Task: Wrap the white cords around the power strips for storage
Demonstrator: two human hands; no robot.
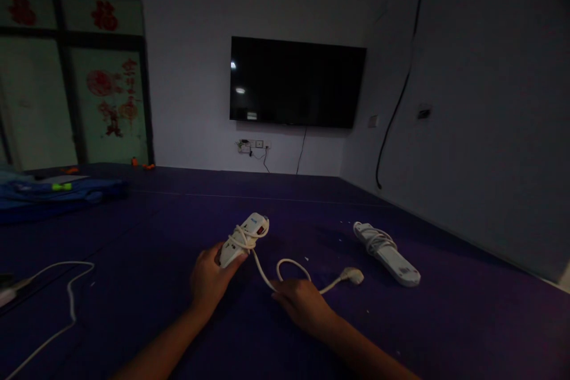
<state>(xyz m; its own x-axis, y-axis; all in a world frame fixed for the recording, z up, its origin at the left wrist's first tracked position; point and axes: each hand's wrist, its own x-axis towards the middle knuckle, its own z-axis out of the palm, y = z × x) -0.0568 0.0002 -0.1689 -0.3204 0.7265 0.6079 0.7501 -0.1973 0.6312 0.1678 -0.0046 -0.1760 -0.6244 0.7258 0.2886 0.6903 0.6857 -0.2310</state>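
Note:
My left hand [208,278] grips the near end of a white power strip [244,237] that lies on the dark purple surface [312,332], with its white cable wound round its body. My right hand [299,303] is closed on that cable [285,264], which loops up and runs right to a white plug [351,275] lying on the surface. A second white power strip [388,251], its cable wrapped round it, lies to the right, apart from both hands.
A loose white cable [66,291] trails at the left edge. Blue fabric [53,196] lies at the far left. A dark TV [296,82] hangs on the far wall above wall sockets [253,145]. The right wall [490,130] stands close by.

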